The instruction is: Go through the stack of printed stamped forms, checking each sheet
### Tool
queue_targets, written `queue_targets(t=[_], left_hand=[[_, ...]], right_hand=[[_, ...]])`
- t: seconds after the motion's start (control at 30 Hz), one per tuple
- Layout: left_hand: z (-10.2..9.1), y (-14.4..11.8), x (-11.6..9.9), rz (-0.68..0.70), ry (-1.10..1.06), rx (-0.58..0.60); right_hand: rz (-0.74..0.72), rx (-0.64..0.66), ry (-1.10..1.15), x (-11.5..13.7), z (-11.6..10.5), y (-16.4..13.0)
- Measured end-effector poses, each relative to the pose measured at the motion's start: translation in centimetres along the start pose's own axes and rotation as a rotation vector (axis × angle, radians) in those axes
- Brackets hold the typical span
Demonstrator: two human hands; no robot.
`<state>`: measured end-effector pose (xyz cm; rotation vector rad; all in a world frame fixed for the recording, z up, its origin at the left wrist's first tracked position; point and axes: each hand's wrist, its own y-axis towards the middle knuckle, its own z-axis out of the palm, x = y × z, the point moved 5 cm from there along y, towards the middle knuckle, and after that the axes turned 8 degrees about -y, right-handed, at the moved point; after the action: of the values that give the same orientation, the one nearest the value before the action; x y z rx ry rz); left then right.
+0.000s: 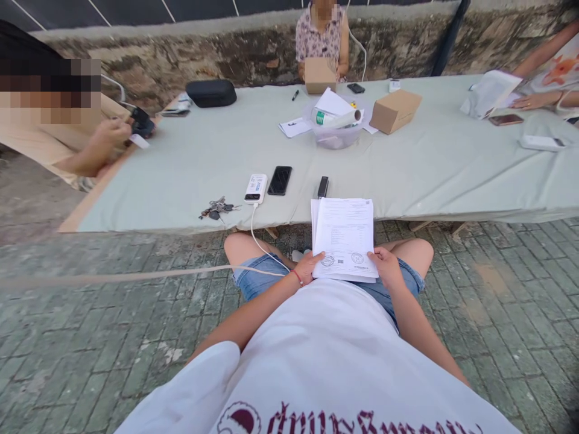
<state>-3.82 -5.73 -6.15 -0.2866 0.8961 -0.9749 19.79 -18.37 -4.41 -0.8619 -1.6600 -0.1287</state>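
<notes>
- My left hand grips the near left edge of a stack of papers, thumb on top, fingers mostly hidden underneath.
- My right hand pinches the opposite edge the same way, so the papers sit between my two hands — printed side up, two round stamps close to my thumbs.
- The sheets are not quite squared: a lower one sticks out past the top one on my left hand's side.
- Straight ahead of my hands, just past the papers' far end, a small black object lies on the table.
- Ahead and to the left of my left hand are a black phone, then a white power bank, then a bunch of keys.
- A white cable runs from the power bank back toward my left forearm.
- Farther ahead of both hands — a plastic tub holding a roll and papers, with a cardboard box to its right.
</notes>
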Motion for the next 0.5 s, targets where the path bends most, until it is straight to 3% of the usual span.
queue_targets(t=[0.1,0.17,0.37,0.5], left_hand=[[-0.3,0.1,0.2,-0.012,0.013,-0.062],[-0.5,0.3,0.3,-0.031,0.016,-0.074],[0.0,0.8,1.1,-0.112,0.053,-0.037],[0.4,1.1,1.6,-0.163,0.101,0.003]], right_hand=[[-0.055,-0.12,-0.199,0.0,-1.3,1.3],[-0.035,-0.146,-0.188,0.4,-2.0,2.5],[0.165,0.325,0.267,2.1,1.1,5.1],[0.223,0.362,0.342,2.4,1.8,5.1]])
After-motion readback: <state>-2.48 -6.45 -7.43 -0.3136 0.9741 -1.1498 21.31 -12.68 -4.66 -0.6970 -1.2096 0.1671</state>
